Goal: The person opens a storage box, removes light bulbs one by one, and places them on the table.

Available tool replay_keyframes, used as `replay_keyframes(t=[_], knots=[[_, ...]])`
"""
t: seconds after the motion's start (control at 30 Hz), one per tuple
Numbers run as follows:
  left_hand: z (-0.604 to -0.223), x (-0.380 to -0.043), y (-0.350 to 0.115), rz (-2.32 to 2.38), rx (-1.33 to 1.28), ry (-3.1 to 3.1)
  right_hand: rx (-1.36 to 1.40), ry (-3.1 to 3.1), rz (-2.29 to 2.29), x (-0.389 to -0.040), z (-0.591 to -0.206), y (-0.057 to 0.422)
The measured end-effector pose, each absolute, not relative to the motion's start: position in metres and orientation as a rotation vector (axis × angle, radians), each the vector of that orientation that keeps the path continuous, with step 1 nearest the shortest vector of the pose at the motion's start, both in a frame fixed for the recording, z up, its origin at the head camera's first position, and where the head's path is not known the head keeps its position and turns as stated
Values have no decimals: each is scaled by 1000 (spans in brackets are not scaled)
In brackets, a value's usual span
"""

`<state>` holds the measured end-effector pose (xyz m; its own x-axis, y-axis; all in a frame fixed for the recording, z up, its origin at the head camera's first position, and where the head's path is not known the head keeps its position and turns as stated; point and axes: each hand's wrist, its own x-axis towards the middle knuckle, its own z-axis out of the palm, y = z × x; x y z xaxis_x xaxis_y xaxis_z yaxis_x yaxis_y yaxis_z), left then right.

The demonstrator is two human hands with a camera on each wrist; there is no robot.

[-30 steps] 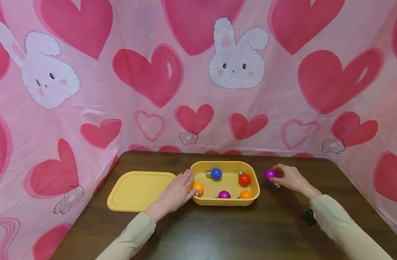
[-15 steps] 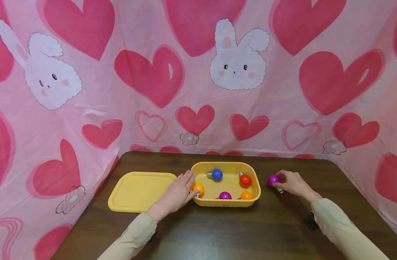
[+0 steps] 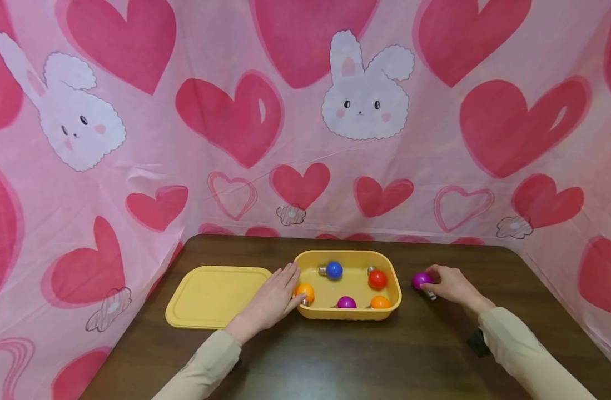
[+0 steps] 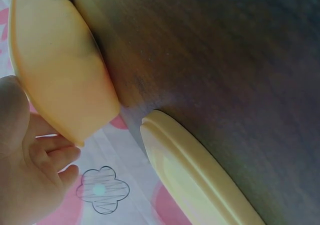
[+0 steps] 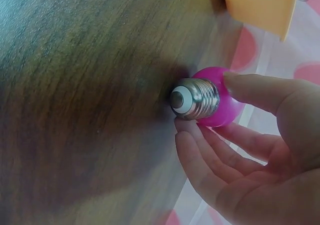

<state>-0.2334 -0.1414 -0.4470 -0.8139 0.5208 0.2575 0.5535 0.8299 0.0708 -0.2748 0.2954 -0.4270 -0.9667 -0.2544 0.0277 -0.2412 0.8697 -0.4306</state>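
Observation:
Between thumb and fingers my right hand (image 3: 451, 284) pinches a purple light bulb (image 3: 422, 280), right of the yellow box. In the right wrist view the bulb's metal screw base (image 5: 200, 99) points away from the palm, close to the table top. My left hand (image 3: 272, 297) rests with fairly straight fingers on the left rim of the yellow box (image 3: 347, 314). Inside that box lie a blue bulb (image 3: 334, 270), a red bulb (image 3: 377, 279), another purple bulb (image 3: 347, 303) and two orange ones, one orange bulb (image 3: 305, 291) beside my left thumb.
A flat yellow lid (image 3: 212, 297) lies left of the box, partly behind my left hand. Both stand on a dark wooden table (image 3: 335, 361). A pink cloth (image 3: 305, 139) with hearts and rabbits hangs behind the table and at its sides.
My right hand has moved slightly right and toward me, lowering the purple bulb to the table's level. The left hand stays on the box rim.

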Motion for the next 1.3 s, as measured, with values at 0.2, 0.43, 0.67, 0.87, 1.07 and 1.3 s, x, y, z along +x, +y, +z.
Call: replay_keyframes(t=[0.2, 0.43, 0.67, 0.87, 1.07, 1.3], knots=[[-446, -232, -141, -203, -816, -2796, -410, 3011, -695, -273, -424, 297], [-447, -233, -141, -185, -820, -2790, -429, 3019, -698, -272, -422, 298], [-447, -233, -141, -180, -829, -2773, -472, 3049, -706, -270, -419, 297], [-448, -234, -141, -196, -827, -2774, -495, 3072, -692, -271, -414, 296], [-447, -234, -142, -189, -822, -2770, -489, 3056, -690, -270, -410, 293], [-449, -235, -142, -189, -825, -2783, -495, 3036, -688, -268, -411, 290]])
